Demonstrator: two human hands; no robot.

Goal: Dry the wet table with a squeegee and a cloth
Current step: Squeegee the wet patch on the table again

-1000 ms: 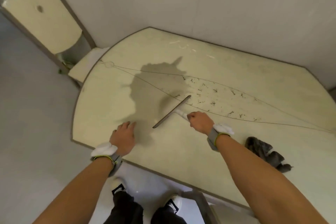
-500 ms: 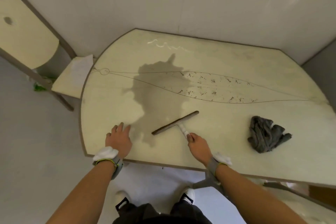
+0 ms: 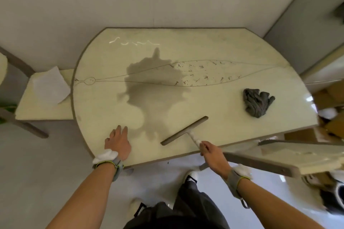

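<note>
A cream table carries a dark wet patch across its middle. The squeegee lies with its brown blade on the table near the front edge, just right of the patch's lower tip. My right hand grips its white handle at the table's edge. My left hand rests flat on the table at the front left, fingers straight, beside the wet patch. A crumpled grey cloth lies on the table to the right, apart from both hands.
A chair with a white paper on its seat stands against the table's left side. Another chair sits at the front right. Cardboard boxes crowd the right. Walls close the far side.
The squeegee blade has been pulled toward me, from mid-table to near the front edge. My right hand drew back with it. My left hand stayed flat on the table.
</note>
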